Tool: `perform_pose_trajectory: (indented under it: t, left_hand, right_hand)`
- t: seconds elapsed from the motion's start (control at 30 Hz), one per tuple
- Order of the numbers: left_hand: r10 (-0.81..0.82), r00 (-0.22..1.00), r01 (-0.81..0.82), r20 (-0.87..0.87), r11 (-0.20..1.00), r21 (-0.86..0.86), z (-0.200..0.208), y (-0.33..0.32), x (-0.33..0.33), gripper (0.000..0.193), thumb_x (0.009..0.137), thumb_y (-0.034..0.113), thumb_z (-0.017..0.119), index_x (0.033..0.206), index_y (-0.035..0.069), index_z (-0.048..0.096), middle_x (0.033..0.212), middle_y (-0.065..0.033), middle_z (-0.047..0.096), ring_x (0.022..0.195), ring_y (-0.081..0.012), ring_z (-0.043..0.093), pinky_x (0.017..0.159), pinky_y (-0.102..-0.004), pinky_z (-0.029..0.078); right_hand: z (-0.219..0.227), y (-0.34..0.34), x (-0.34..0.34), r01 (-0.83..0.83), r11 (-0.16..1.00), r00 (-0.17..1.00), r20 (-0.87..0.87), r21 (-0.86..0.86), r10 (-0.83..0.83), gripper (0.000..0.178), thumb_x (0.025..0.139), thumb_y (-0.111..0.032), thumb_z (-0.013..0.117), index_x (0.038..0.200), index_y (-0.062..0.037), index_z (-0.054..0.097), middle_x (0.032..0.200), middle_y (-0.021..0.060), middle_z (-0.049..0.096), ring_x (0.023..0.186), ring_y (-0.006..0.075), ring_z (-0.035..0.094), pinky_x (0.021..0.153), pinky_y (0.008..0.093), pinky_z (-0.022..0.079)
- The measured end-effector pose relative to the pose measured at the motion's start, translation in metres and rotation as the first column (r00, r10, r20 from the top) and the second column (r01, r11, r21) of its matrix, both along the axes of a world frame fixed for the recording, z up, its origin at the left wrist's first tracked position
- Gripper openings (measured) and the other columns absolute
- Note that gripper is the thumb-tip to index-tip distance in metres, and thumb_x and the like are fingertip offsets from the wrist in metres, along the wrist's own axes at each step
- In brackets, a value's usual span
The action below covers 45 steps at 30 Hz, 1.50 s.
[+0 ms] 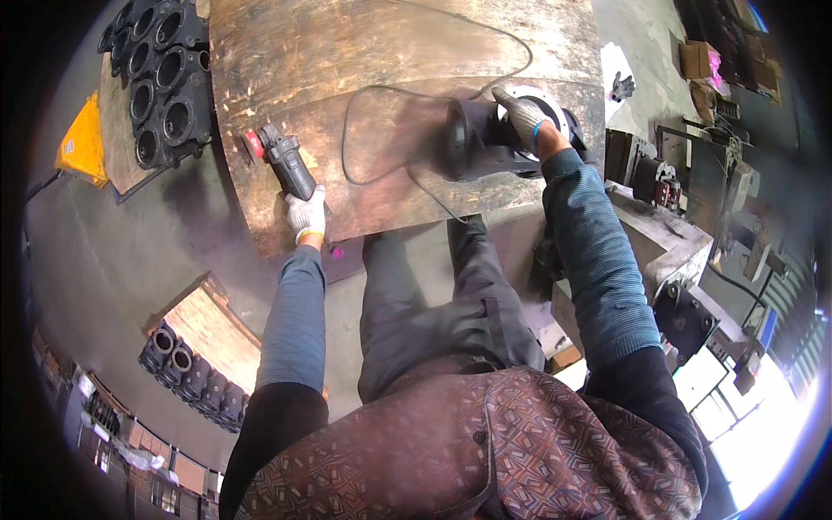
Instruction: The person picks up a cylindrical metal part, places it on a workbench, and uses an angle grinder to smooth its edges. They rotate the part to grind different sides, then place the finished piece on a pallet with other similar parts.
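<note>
My left hand (306,215), in a whitish knit glove, is closed round the rear end of a dark angle grinder (293,172). The grinder's red disc (253,146) points to the far left, over the left part of the wooden table (390,52). On the table's right side lies a black pipe-like metal casting (468,140) with a pale, bare-metal flange ring. My gloved right hand (523,120) is closed over this flange, with the thumb side toward the casting's left part. Some of the ring is hidden beneath that hand.
A thin cord (345,143) loops across the tabletop. Several black castings (169,74) stand stacked at the far left, beside a yellow metal piece (84,143). More castings (195,377) line a pallet at the near left. A dark glove (622,87) lies beyond the table's right edge, near machinery.
</note>
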<state>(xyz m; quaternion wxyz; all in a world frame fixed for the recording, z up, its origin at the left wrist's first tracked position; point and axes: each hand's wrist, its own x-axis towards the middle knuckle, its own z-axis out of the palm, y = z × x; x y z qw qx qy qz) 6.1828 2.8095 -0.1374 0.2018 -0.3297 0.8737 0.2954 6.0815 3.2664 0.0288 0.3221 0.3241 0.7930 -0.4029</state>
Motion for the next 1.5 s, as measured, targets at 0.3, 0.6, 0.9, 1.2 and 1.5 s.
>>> perform_pose_trajectory:
  t: [0.3, 0.6, 0.9, 1.2, 1.5]
  left_hand:
    - [-0.054, 0.999, 0.048, -0.007, 0.933, -0.356, 0.057, 0.029, 0.005, 0.075, 0.091, 0.063, 0.066, 0.132, 0.001, 0.058, 0.114, -0.0236, 0.073, 0.106, -0.0424, 0.07, 0.094, -0.0527, 0.053]
    - [0.146, 0.983, -0.046, -0.114, 0.786, 0.616, 0.059, 0.168, 0.038, 0.037, 0.106, 0.031, 0.061, 0.128, 0.001, 0.068, 0.114, -0.0067, 0.073, 0.102, -0.0181, 0.068, 0.087, -0.0326, 0.055]
    - [-0.529, 0.847, 0.491, -0.055, 0.737, 0.464, 0.09, 0.296, 0.053, 0.055, 0.11, 0.025, 0.028, 0.163, 0.009, 0.026, 0.166, -0.0148, 0.032, 0.151, -0.0332, 0.037, 0.119, -0.0477, 0.037]
    - [0.087, 0.996, -0.09, -0.034, 0.989, -0.117, 0.093, 0.186, 0.016, 0.062, 0.097, 0.053, 0.065, 0.123, -0.002, 0.069, 0.108, -0.0218, 0.075, 0.102, -0.0417, 0.071, 0.088, -0.0468, 0.054]
    - [0.194, 0.978, -0.169, 0.081, 0.954, -0.249, -0.066, -0.011, -0.031, 0.082, 0.076, 0.051, 0.087, 0.126, -0.008, 0.062, 0.119, -0.0249, 0.071, 0.101, -0.0364, 0.071, 0.088, -0.046, 0.057]
  right_hand:
    - [-0.007, -0.004, -0.002, -0.055, 0.997, 0.998, 0.037, 0.057, 0.053, 0.061, 0.109, -0.048, 0.039, 0.135, 0.0017, 0.062, 0.139, 0.0251, 0.063, 0.131, 0.0368, 0.058, 0.107, 0.0421, 0.043]
    - [0.044, 0.075, 0.063, -0.048, 0.975, 0.981, -0.196, -0.219, 0.004, 0.062, 0.109, -0.05, 0.049, 0.138, 0.0028, 0.06, 0.124, 0.0065, 0.069, 0.109, 0.0163, 0.061, 0.097, 0.0316, 0.047]
    - [0.037, 0.143, 0.127, 0.336, 0.665, 0.839, -0.109, -0.668, -0.534, 0.057, 0.099, -0.031, 0.053, 0.141, 0.0086, 0.05, 0.133, 0.0231, 0.063, 0.127, 0.0331, 0.059, 0.11, 0.039, 0.046]
    - [0.017, 0.221, 0.097, 0.347, 0.487, 0.846, 0.042, -0.801, -0.532, 0.069, 0.108, -0.054, 0.041, 0.155, -0.0029, 0.042, 0.143, 0.015, 0.061, 0.128, 0.0261, 0.059, 0.112, 0.041, 0.046]
    - [-0.027, 0.283, 0.118, 0.598, 0.524, 0.65, -0.015, -0.607, -0.76, 0.067, 0.109, -0.056, 0.044, 0.131, 0.0044, 0.062, 0.116, 0.0154, 0.072, 0.098, 0.0269, 0.069, 0.096, 0.0376, 0.055]
